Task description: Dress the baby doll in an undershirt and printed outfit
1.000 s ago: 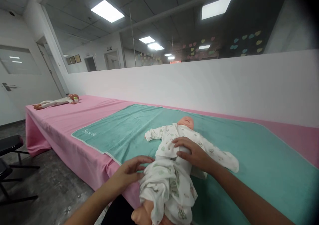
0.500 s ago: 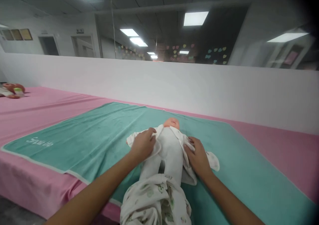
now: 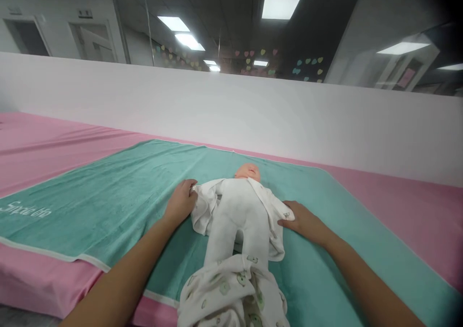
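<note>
A baby doll (image 3: 238,206) lies on its back on a teal towel (image 3: 137,182), its head (image 3: 249,171) away from me. Its body and legs are white. An open white baby shirt (image 3: 205,211) spreads out on both sides of its chest. My left hand (image 3: 181,200) is closed on the end of the shirt's left-side sleeve. On the other side, my right hand (image 3: 304,221) pinches the cuff of the right-side sleeve (image 3: 286,212). Printed baby pants (image 3: 231,288) are bunched around the doll's lower legs, nearest to me. Whether the doll's hands are inside the cuffs is hidden.
The towel lies over a pink cover (image 3: 72,134), whose front edge drops off at the lower left. A white wall (image 3: 231,110) runs along the back, with a dark window or mirror (image 3: 231,37) above it.
Both my hands have moved outward from the shirt's front panels to the sleeve ends. The sleeves are now held out to the sides. The view has shifted a little right and down.
</note>
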A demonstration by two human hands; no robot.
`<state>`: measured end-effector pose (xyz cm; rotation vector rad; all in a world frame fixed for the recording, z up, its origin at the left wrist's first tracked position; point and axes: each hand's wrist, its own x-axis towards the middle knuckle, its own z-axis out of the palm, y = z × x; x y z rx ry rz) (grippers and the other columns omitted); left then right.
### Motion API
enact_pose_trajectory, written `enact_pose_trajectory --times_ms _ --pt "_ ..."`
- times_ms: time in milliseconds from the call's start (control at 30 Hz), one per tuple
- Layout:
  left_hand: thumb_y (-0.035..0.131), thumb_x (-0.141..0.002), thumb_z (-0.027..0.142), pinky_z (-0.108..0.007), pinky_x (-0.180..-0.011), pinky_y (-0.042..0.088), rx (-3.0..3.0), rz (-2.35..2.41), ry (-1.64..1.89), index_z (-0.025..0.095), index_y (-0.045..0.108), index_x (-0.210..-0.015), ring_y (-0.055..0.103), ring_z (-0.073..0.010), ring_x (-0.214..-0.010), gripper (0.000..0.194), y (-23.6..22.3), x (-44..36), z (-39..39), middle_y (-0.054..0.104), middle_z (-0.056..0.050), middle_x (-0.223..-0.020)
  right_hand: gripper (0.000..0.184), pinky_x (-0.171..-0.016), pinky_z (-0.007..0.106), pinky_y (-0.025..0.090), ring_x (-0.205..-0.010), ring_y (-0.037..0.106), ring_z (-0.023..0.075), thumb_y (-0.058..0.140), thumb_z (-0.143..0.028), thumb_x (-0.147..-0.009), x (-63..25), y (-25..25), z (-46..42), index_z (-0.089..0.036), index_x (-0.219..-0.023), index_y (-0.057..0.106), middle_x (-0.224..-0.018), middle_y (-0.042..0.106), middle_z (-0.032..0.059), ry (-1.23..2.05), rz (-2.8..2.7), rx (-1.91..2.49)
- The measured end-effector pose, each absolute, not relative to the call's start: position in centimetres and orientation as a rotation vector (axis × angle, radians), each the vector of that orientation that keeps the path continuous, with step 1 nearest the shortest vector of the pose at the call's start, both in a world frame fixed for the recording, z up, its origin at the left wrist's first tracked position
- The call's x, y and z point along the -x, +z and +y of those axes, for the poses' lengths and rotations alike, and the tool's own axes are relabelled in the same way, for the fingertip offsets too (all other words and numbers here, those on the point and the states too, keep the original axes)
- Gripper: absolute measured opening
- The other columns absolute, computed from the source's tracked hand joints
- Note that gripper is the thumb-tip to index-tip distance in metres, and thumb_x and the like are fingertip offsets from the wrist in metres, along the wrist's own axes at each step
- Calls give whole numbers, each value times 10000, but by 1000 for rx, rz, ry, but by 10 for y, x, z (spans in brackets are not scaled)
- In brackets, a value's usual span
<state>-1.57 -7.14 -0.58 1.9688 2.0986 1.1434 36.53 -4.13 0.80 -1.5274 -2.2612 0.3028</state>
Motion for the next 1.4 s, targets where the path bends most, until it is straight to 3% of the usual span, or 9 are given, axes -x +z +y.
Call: enact_pose_trajectory --times_ms 133,233,467,633,800,967,1100,1267,1400 --pt "485 -774 355 -327 -923 394 -1916 2030 950 181 405 -1269 507 -232 -1106 532 -1 17 -77 517 -75 -1250 469 -649 294 410 -859 573 233 542 -544 -721 -377 3 -39 -246 -1082 567 -1065 600 60 363 -2212 1594" --pt "583 -696 387 -327 -891 404 -1984 2003 778 215 402 -1283 513 -263 -1097 637 8 9 -85 521 -60 -1264 391 -648 295 402 -828 575 226 505 -532 -751 -375 -5 -35 -250 -1007 594 -996 620 45 309 -2120 1592" --pt "540 -731 390 -302 -813 410 -1975 2084 906 226 506 -1140 560 -247 -999 442 16 -22 -91 606 -33 -1123 357 -795 336 379 -943 547 233 452 -470 -818 -376 -7 -31 -255 -1075 576 -1022 623 36 -83 -1887 1425" --pt "534 -750 400 -298 -811 406 -1987 2064 1004 249 479 -1139 565 -224 -978 421 21 -48 -68 607 -21 -1103 382 -767 328 401 -902 557 215 433 -488 -815 -391 -13 -15 -262 -1097 559 -1089 605 30 23 -1656 1460" --pt "537 -759 406 -306 -810 406 -2058 2010 944 251 478 -1147 560 -229 -979 422 12 -64 -36 594 -28 -1118 375 -760 338 422 -894 567 229 468 -467 -784 -408 -26 8 -254 -1073 576 -1032 630 33 214 -1585 1607" --pt "519 -784 382 -362 -888 392 -2374 1960 912 214 486 -1167 485 -261 -1089 420 -2 -56 -25 490 -88 -1225 382 -896 454 360 -1061 494 293 484 -333 -783 -402 -29 9 -255 -1152 545 -1182 563 69 -42 -1754 1724" --pt "502 -820 322 -452 -982 320 -2729 1626 1179 210 544 -1088 389 -277 -1182 293 9 -62 -43 459 -104 -1253 446 -992 494 294 -1213 362 295 482 -216 -773 -377 -10 -17 -194 -1218 483 -1363 383 102 -241 -1806 1512" --pt "465 -859 250 -372 -1001 343 -2670 819 948 197 593 -934 457 -204 -1132 158 29 -100 -87 555 -78 -1153 247 -1011 393 346 -1191 412 199 454 -265 -850 -341 17 -62 -238 -1072 560 -1265 492 45 -30 -1966 1034" --pt "538 -825 313 -401 -1118 88 -2584 595 629 202 625 -900 493 -187 -1092 160 40 -119 -106 620 -35 -1035 246 -1034 394 323 -1216 406 187 450 -323 -873 -330 17 -70 -253 -1066 584 -1257 523 23 117 -2134 943"
